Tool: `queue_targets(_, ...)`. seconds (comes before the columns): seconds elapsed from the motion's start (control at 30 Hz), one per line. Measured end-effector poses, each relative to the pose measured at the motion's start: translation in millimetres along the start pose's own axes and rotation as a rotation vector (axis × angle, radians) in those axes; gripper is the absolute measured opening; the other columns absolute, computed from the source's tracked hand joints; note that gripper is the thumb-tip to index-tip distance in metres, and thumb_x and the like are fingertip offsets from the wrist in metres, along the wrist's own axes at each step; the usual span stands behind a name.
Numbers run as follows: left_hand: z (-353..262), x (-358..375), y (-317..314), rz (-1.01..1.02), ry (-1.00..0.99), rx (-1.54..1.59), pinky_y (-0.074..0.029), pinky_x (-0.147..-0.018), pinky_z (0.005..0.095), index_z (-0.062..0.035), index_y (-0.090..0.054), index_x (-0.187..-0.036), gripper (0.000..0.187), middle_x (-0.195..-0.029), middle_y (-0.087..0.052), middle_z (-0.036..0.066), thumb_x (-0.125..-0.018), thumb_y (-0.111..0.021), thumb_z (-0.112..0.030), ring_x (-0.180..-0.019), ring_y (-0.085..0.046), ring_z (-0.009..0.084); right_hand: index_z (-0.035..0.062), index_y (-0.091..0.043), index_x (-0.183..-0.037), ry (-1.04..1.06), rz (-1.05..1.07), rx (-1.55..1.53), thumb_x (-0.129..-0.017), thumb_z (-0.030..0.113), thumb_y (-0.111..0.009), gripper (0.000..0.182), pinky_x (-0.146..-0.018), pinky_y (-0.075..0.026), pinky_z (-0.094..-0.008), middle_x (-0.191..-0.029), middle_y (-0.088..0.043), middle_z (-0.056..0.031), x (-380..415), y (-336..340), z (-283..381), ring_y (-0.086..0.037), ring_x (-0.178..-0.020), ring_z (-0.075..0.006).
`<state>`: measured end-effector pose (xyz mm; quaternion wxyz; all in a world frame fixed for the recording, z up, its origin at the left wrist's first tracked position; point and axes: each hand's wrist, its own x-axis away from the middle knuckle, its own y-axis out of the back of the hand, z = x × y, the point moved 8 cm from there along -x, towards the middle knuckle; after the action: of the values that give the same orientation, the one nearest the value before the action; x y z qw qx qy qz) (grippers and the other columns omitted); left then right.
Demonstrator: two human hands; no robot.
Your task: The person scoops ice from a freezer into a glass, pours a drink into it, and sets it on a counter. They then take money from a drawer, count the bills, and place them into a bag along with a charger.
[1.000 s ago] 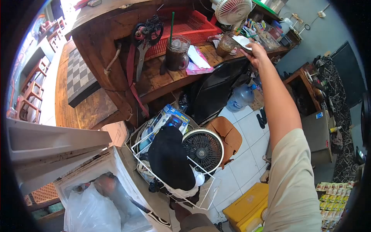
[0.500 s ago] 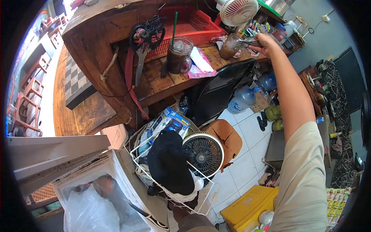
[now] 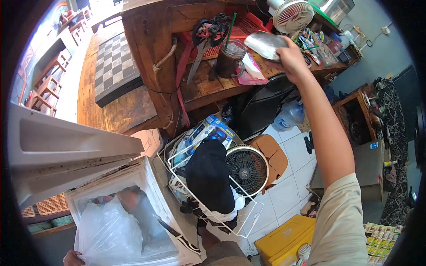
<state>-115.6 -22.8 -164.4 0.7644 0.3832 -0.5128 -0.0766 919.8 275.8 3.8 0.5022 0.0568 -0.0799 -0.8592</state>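
Observation:
My right hand [image 3: 293,60] is closed on a shiny metal scoop [image 3: 265,44], held up over the wooden counter. Just left of the scoop stands a glass mug [image 3: 230,60] with a dark drink, ice and a green straw. The scoop and my hand hide the second mug's spot. At the lower left edge, my left hand [image 3: 73,258] pinches the side of a clear plastic bag [image 3: 108,232] with pale contents. That bag lies inside an open white freezer [image 3: 148,190]; only part of this hand shows.
Scissors [image 3: 197,62], a red basket [image 3: 244,26] and a white fan [image 3: 293,17] sit along the wooden counter [image 3: 204,91]. Below are a wire rack with black cloth [image 3: 208,177], a round fan [image 3: 246,173], a water bottle [image 3: 288,116] and a yellow crate [image 3: 284,239]. The freezer lid [image 3: 75,137] stands raised.
My right hand has lifted the scoop away from the second mug and moved it left. My left hand has come into view at the plastic bag. The whole view has shifted.

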Motion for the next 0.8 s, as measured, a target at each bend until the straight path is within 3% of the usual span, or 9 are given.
queue_targets(0.07,21.8,2.4,0.3,-0.045,0.093,0.053,-0.052,-0.064,0.0332,-0.0021,-0.069,-0.092,0.049,-0.074,-0.068,0.011,-0.046,-0.082,-0.011,-0.066,-0.065,0.0214,0.0023,-0.047,-0.127,0.123,-0.013,0.071,-0.079,-0.008,-0.038,0.049,-0.076,-0.061,-0.0437,-0.119,-0.057,-0.0165,-3.6,-20.7,13.1,-0.063,-0.102,-0.0323)
queue_targets(0.13,13.0,-4.3,5.2,-0.225,-0.182,-0.141,-0.051,-0.056,0.0333,-0.0001,-0.065,-0.093,0.052,-0.069,-0.064,0.005,-0.045,-0.084,-0.008,-0.061,-0.062,0.0180,0.0020,-0.049,-0.124,0.242,-0.041,0.317,-0.079,-0.007,-0.040,0.047,-0.077,-0.061,-0.0420,-0.117,-0.059,-0.0180,-0.9,-36.1,24.8,-0.064,-0.100,-0.0322)
queue_targets(0.27,-0.2,5.6,1.7,-0.072,-0.036,-0.047,-0.051,-0.057,0.0327,-0.0010,-0.066,-0.094,0.053,-0.074,-0.066,0.007,-0.045,-0.085,-0.009,-0.065,-0.063,0.0189,0.0067,-0.055,-0.120,0.345,-0.135,0.585,-0.078,0.002,-0.046,0.042,-0.081,-0.055,-0.0424,-0.112,-0.063,-0.0229,-19.9,-36.6,29.5,-0.065,-0.100,-0.0360)
queue_targets(0.33,-27.8,30.9,-0.2,-0.024,-0.026,-0.052,-0.055,-0.069,0.0370,-0.0091,-0.071,-0.099,0.045,-0.083,-0.069,0.018,-0.054,-0.073,-0.012,-0.076,-0.067,0.0319,0.0117,-0.057,-0.120,0.549,-0.311,0.755,-0.078,0.006,-0.049,0.043,-0.090,-0.046,-0.0471,-0.111,-0.063,-0.0233,-15.6,-26.0,43.0,-0.062,-0.104,-0.0392)
queue_targets(0.43,-62.2,49.3,5.5,-0.115,-0.310,-0.276,-0.055,-0.065,0.0376,-0.0074,-0.069,-0.095,0.041,-0.082,-0.069,0.018,-0.055,-0.073,-0.014,-0.072,-0.066,0.0345,0.0030,-0.051,-0.127,0.771,-0.282,0.731,-0.078,0.003,-0.046,0.049,-0.097,-0.042,-0.0421,-0.119,-0.058,-0.0231,-7.6,-0.9,39.6,-0.058,-0.107,-0.0367)
queue_targets(0.53,-122.4,96.2,14.4,-0.153,-0.388,-0.337,-0.051,-0.070,0.0429,-0.0074,-0.071,-0.089,0.037,-0.072,-0.062,0.021,-0.053,-0.062,-0.008,-0.074,-0.063,0.0367,0.0033,-0.041,-0.137,0.272,-0.176,0.078,-0.090,0.012,-0.049,0.048,-0.072,-0.058,-0.0358,-0.121,-0.054,-0.0151,88.8,-10.5,15.8,-0.060,-0.102,-0.0252)
queue_targets(0.67,-201.9,161.5,19.4,-0.277,-0.680,-0.385,-0.050,-0.068,0.0446,-0.0101,-0.070,-0.084,0.028,-0.069,-0.064,0.017,-0.058,-0.063,-0.003,-0.073,-0.062,0.0382,0.0065,-0.038,-0.140,0.029,-0.154,0.062,-0.092,0.018,-0.055,0.053,-0.066,-0.056,-0.0339,-0.126,-0.051,-0.0153,218.1,-23.1,-22.9,-0.060,-0.100,-0.0240)
queue_targets(0.77,-247.8,191.2,13.0,-0.267,-0.788,-0.470,-0.048,-0.066,0.0454,-0.0088,-0.062,-0.072,0.015,-0.066,-0.062,0.014,-0.058,-0.064,-0.002,-0.071,-0.062,0.0363,0.0016,-0.044,-0.135,-0.035,-0.098,-0.007,-0.091,0.022,-0.058,0.051,-0.083,-0.049,-0.0300,-0.129,-0.049,-0.0157,302.7,-40.1,-51.8,-0.053,-0.111,-0.0235)
queue_targets(0.8,-256.6,195.1,10.7,-0.273,-0.800,-0.530,-0.049,-0.067,0.0450,-0.0096,-0.064,-0.075,0.018,-0.068,-0.064,0.013,-0.059,-0.064,-0.002,-0.071,-0.063,0.0353,0.0017,-0.045,-0.133,-0.038,-0.092,-0.024,-0.091,0.021,-0.058,0.049,-0.073,-0.054,-0.0317,-0.125,-0.050,-0.0151,329.2,-52.9,-52.8,-0.056,-0.104,-0.0235)
